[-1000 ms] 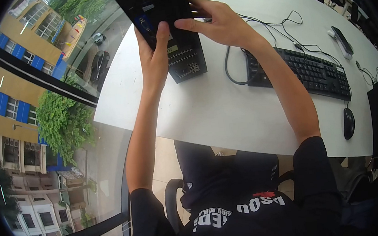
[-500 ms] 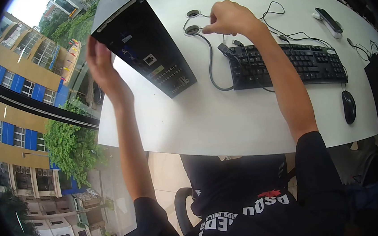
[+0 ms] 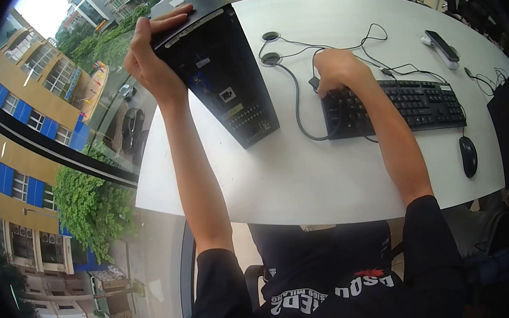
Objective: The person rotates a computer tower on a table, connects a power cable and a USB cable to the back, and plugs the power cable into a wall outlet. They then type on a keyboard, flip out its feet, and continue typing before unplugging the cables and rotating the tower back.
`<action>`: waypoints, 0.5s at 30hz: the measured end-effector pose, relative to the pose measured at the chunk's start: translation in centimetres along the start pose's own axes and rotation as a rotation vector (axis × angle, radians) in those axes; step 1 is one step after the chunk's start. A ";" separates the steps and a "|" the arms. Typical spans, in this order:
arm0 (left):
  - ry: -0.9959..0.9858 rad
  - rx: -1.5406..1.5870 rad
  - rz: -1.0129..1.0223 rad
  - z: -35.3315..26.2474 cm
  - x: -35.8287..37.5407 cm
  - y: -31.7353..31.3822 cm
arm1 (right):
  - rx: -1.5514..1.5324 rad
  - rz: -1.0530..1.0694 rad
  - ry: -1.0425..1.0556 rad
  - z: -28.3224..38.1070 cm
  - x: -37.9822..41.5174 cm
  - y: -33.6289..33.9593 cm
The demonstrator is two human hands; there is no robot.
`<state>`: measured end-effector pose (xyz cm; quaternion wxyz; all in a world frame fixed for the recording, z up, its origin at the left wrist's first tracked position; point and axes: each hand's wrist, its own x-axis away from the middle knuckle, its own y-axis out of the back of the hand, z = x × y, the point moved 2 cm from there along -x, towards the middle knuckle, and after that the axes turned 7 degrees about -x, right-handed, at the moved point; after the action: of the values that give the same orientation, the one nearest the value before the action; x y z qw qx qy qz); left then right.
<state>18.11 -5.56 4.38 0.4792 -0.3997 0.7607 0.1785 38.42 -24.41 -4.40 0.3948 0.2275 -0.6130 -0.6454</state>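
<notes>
The right forearm [image 3: 390, 132] hides part of the keyboard [image 3: 425, 104], and labels [image 3: 235, 110] on the tower [image 3: 222, 71] are illegibly small.

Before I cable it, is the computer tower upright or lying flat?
The computer tower is upright: it stands on the table, left hand at its top.

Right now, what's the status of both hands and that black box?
Left hand on black box, standing on table. Right hand at cable plug, by keyboard. Cables lie between.
</notes>
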 end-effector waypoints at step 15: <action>-0.033 0.065 0.038 0.2 -1.1 0.3 | -0.932 0.036 0.554 -2.9 10.4 0.1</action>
<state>18.23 -4.80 5.22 0.5011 -0.3666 0.7654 0.1693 34.59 -34.36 -2.75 0.6118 0.1793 -0.1386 -0.7578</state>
